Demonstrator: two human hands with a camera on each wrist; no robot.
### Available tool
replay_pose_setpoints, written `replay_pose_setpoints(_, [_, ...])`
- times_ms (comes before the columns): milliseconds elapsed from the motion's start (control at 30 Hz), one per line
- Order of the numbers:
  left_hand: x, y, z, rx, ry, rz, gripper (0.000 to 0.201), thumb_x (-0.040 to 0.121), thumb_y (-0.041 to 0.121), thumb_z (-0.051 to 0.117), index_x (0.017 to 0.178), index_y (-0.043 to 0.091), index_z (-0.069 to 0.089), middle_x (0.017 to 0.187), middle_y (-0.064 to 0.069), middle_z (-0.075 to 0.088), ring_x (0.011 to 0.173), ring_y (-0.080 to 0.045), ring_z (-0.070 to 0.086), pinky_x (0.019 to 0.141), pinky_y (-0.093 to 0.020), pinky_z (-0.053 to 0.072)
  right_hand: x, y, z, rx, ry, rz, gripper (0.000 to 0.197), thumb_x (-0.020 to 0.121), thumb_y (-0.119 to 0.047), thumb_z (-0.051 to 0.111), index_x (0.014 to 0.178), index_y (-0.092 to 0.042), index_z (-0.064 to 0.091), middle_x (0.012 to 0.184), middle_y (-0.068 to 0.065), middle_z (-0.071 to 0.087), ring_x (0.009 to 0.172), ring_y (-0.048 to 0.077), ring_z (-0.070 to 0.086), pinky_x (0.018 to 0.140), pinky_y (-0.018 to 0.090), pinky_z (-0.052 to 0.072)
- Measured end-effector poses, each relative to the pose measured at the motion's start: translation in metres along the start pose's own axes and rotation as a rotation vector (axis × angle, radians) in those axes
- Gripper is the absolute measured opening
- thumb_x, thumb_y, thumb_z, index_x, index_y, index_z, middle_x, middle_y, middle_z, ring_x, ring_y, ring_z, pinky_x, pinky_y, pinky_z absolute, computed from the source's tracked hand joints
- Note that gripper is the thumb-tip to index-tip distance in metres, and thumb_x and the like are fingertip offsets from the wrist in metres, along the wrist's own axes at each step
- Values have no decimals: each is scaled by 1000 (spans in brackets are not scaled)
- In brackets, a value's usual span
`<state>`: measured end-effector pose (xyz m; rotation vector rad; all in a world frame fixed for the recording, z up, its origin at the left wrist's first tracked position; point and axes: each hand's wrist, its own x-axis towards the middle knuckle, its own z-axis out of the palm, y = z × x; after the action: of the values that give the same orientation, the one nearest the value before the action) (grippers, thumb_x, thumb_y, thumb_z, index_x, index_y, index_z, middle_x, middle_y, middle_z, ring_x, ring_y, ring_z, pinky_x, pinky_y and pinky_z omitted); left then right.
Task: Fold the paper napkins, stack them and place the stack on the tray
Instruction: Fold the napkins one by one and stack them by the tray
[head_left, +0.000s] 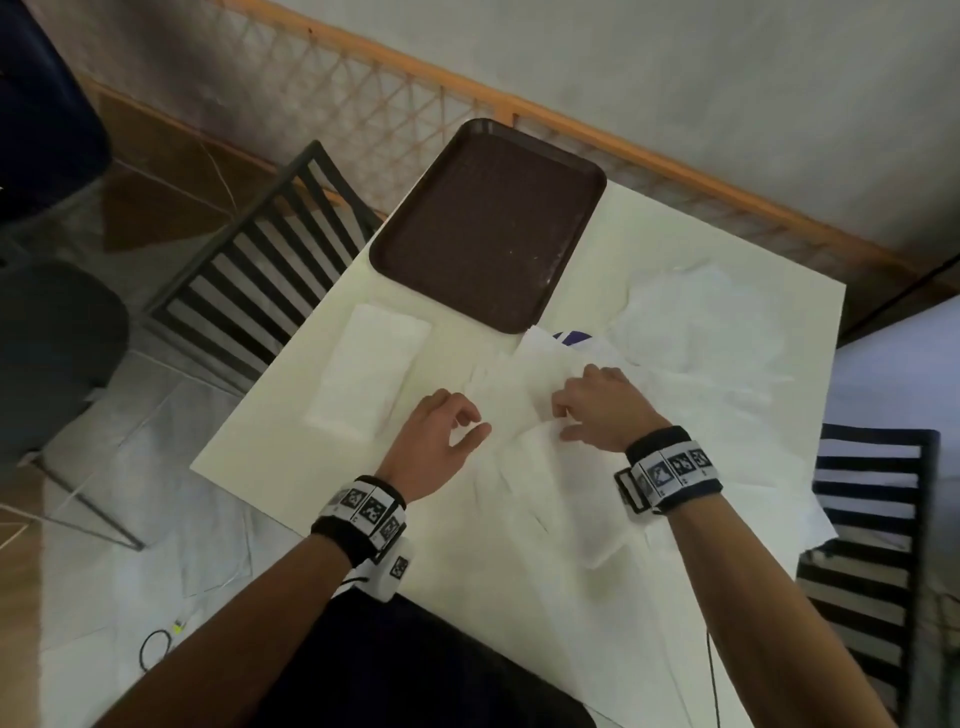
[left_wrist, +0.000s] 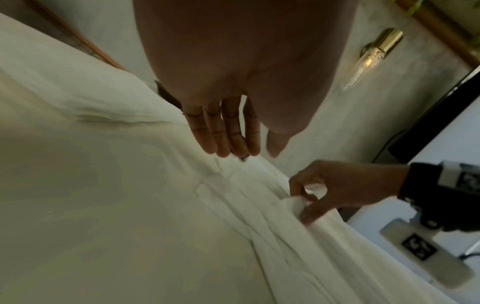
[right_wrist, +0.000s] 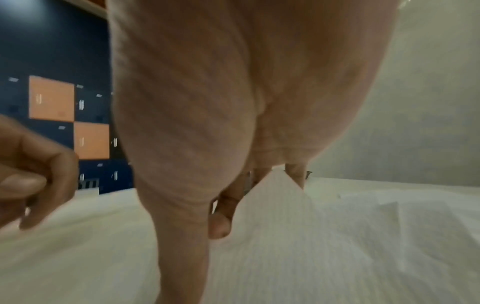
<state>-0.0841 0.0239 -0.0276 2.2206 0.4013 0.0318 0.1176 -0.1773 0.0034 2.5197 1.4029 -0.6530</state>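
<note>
A dark brown tray (head_left: 488, 223) sits bare at the far side of the white table (head_left: 291, 415). Left of it lies a folded white napkin stack (head_left: 366, 366). Several unfolded white napkins (head_left: 519, 400) are spread across the table's middle and right. My right hand (head_left: 563, 418) pinches a raised fold of the top napkin (left_wrist: 293, 202) between thumb and fingers; its lifted corner (right_wrist: 272, 199) shows in the right wrist view. My left hand (head_left: 467, 426) hovers just left of that napkin, fingers relaxed (left_wrist: 233, 144), holding nothing.
Black slatted chairs stand at the table's left (head_left: 260, 270) and right (head_left: 872, 519). A crumpled clear plastic wrapper (head_left: 691, 317) lies at the back right, right of the tray. A wooden lattice railing (head_left: 571, 130) runs behind the table.
</note>
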Motion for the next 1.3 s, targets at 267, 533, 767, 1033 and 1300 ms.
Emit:
replay_pose_setpoints(267, [20,48,5,-235,-115,-224,80,70,66,91,135,37,54,120,21,70,109,0,65,94,-28,56,-12,0,-39,913,281,-43,28,95,-43,83,89,-21,67,89,-3,71,85,14,65,77,28,48])
replay_pose_setpoints(533, [41,17,-12,-266,163,-241,16,86,30,88,97,24,77,87,11,79,80,-7,74,74,-26,60,13,2,14,1175,352,329,28,91,-41,83,113,-32,70,103,-2,81,96,25,76,91,43,61])
replay_pose_setpoints(767, [27,-8,13,11,-5,127,18,86,6,82,95,21,79,98,12,71,91,-10,64,84,-38,58,15,-1,39,1274,344,452,24,96,-17,66,103,-37,79,97,-2,80,89,27,71,78,36,58])
replay_pose_setpoints(1033, [13,-2,17,228,-4,161,62,81,83,65,111,30,76,113,17,64,112,-10,56,97,-37,50,7,-4,9,1303,248,452,23,92,-57,75,110,-43,75,116,-12,75,110,21,71,96,44,60])
replay_pose_setpoints(1300, [44,11,-22,-29,-88,13,47,98,60,65,138,35,59,126,12,70,117,-9,62,102,-33,52,4,-32,-44,1032,322,-128,23,93,-12,84,112,-21,76,108,-11,76,98,3,70,85,15,50])
